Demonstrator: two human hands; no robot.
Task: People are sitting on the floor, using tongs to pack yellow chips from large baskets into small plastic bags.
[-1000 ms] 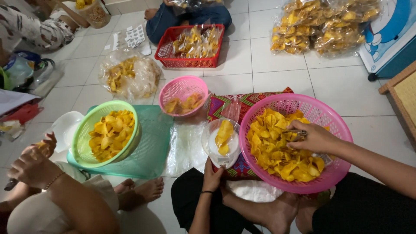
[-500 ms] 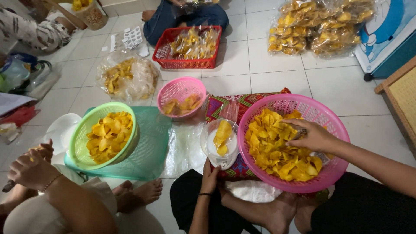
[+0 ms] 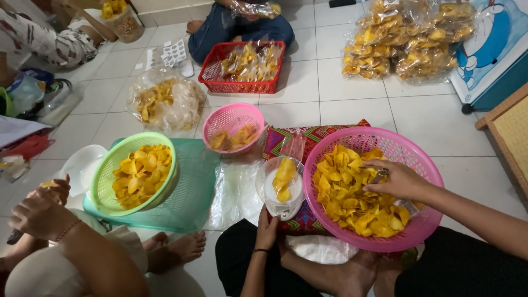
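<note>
Yellow chips are filling the big pink basket near my lap, where my right hand is pinching some, while my left hand is gripping the clear bag of chips just left, beside a green basket.

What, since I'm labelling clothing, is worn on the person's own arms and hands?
Both forearms are bare: no sleeves or gloves show. The left hand has a thin dark band around its wrist. The right hand shows no band or watch.
</note>
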